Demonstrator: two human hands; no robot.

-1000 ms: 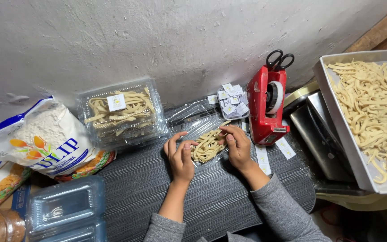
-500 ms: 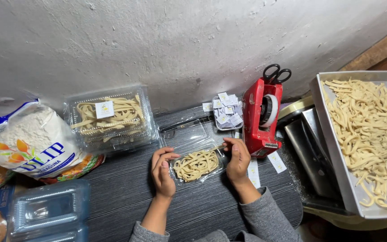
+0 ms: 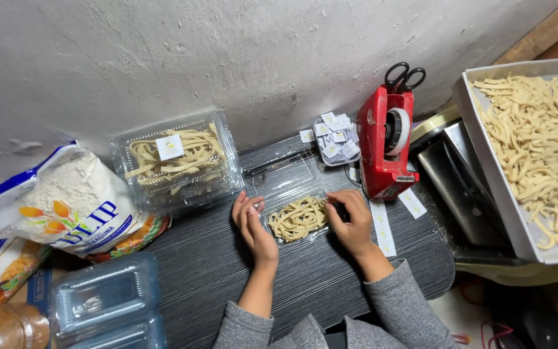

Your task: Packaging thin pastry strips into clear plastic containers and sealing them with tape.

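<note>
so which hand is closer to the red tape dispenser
Right. The right hand rests on the open noodle container's right end, just below-left of the red tape dispenser; the left hand is at the container's far end.

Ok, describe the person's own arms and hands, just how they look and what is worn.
Both hands are bare: no gloves, and no rings or watch that I can make out. The left hand and right hand come out of long grey sleeves of a soft knit top. The left sleeve is pushed up, baring the forearm; the right sleeve reaches nearly to the wrist.
</note>
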